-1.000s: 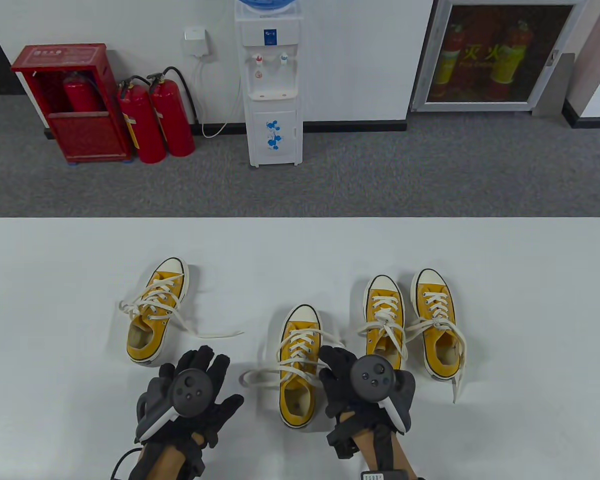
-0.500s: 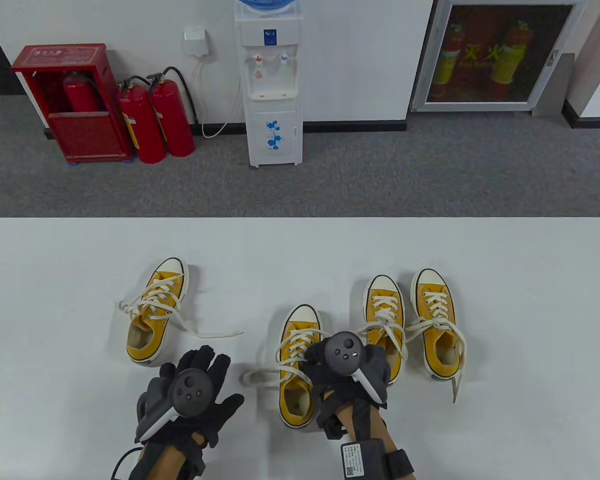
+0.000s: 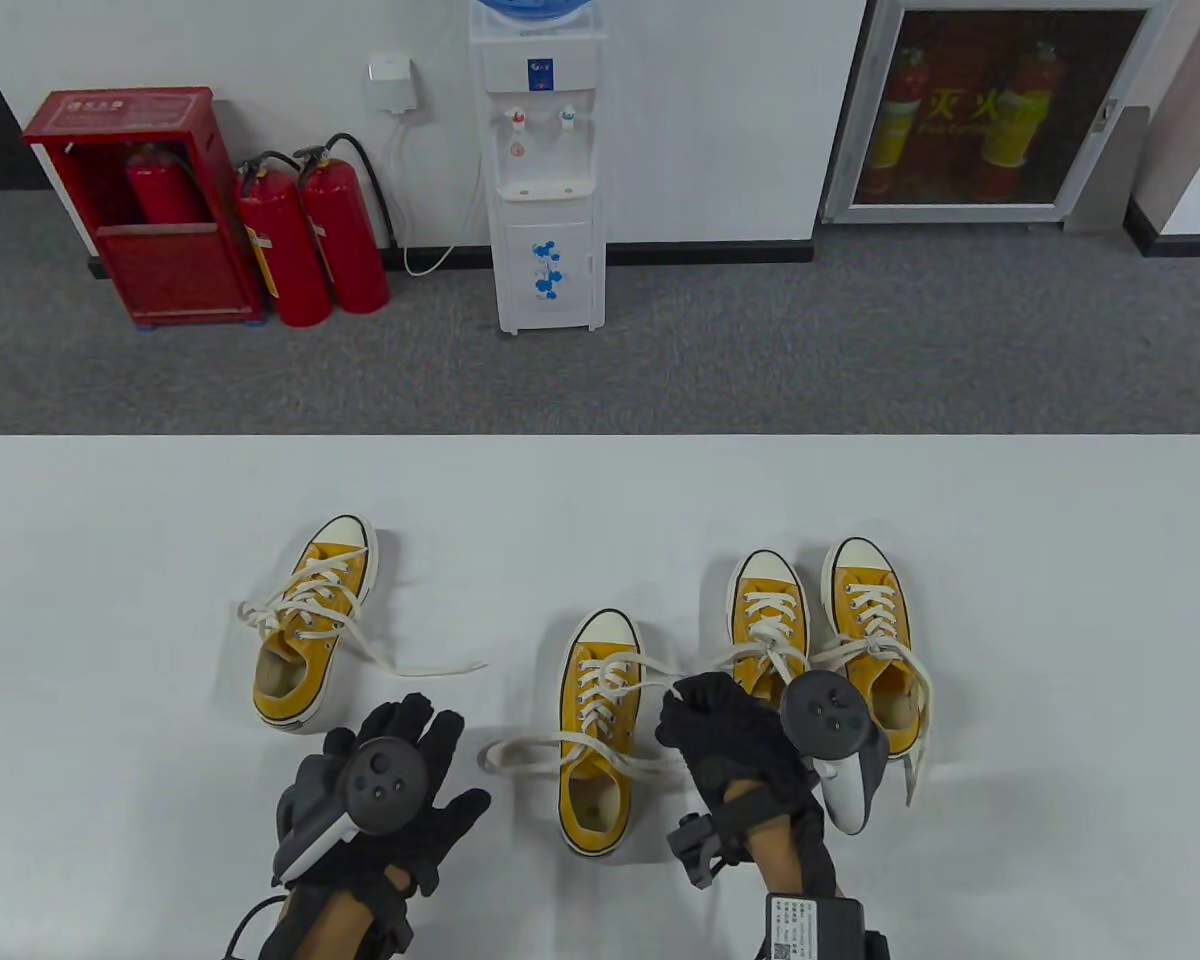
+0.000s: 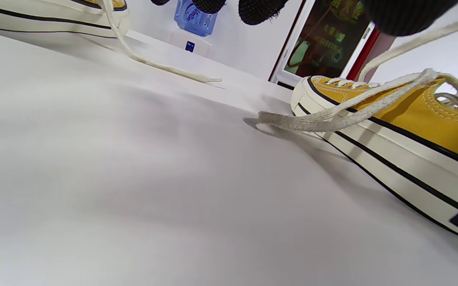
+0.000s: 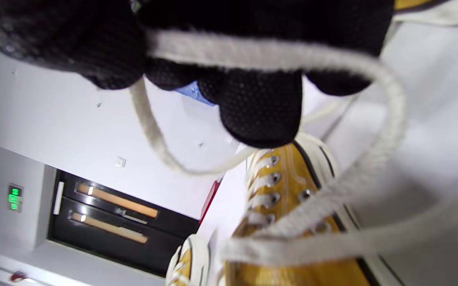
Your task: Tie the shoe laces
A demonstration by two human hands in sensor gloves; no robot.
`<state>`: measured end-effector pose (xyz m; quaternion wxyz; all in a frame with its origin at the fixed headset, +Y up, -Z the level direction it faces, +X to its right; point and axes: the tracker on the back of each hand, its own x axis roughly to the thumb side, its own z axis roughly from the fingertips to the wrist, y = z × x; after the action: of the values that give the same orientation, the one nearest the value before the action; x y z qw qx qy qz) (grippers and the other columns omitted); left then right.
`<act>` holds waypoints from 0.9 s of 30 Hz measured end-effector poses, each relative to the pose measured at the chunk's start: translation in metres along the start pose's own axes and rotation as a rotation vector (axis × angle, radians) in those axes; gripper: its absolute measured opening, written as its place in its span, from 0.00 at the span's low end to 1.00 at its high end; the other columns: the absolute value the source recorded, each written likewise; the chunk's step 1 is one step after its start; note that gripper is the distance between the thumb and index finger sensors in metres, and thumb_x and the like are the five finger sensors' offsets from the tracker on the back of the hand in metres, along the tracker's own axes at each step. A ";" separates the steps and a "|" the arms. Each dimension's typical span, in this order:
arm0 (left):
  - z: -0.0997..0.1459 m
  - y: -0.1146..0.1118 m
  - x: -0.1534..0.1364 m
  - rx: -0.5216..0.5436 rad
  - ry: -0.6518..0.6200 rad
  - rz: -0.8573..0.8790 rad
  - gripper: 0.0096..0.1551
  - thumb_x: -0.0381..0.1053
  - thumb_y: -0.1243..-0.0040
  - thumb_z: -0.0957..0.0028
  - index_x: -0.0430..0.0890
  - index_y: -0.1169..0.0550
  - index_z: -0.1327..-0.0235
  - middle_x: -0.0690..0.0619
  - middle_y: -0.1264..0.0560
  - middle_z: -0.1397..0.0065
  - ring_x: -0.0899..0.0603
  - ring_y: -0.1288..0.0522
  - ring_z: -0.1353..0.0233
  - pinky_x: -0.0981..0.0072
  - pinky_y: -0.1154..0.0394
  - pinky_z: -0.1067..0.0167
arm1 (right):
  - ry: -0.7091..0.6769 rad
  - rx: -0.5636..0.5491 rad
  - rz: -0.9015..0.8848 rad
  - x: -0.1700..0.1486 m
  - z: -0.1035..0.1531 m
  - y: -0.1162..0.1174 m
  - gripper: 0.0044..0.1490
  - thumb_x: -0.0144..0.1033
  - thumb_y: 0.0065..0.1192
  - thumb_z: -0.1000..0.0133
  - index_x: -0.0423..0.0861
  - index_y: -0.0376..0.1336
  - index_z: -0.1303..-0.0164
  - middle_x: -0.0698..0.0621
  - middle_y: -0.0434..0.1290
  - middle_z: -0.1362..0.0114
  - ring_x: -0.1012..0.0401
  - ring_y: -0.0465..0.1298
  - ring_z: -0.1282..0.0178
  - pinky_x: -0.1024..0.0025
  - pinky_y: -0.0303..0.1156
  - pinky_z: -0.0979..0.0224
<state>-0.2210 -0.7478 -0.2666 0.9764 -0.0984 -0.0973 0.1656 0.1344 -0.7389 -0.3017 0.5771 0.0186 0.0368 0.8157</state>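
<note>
1. A white rectangular worktop [image 3: 110, 560] carries four yellow canvas sneakers.
2. The middle yellow sneaker [image 3: 596, 735] sits at 6 o'clock, between both hands.
3. The left hand [image 3: 380, 790] lies flat at 7 o'clock, grip spread wide, holding nothing.
4. The right hand [image 3: 730, 745], grip closed, pinches the sneaker's cream flat lace [image 5: 253, 49].

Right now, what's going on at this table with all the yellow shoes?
A person in sensor gloves is tying sneaker laces. The right hand grips a lace of the middle shoe, pulled off to that shoe's right. The left hand rests open on the table, holding nothing. Three more yellow shoes sit around, the left one with loose laces.
</note>
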 end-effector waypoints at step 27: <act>-0.032 -0.003 0.068 -0.074 -0.100 0.304 0.42 0.67 0.47 0.47 0.61 0.42 0.18 0.46 0.51 0.09 0.32 0.41 0.14 0.22 0.52 0.23 | -0.010 -0.011 -0.215 -0.030 0.013 0.011 0.25 0.49 0.68 0.48 0.45 0.72 0.47 0.45 0.72 0.33 0.68 0.82 0.73 0.58 0.80 0.49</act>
<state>-0.1506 -0.7321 -0.2859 0.9298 -0.1395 -0.1359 0.3122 0.1353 -0.7699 -0.2880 0.6614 0.0154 0.0314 0.7493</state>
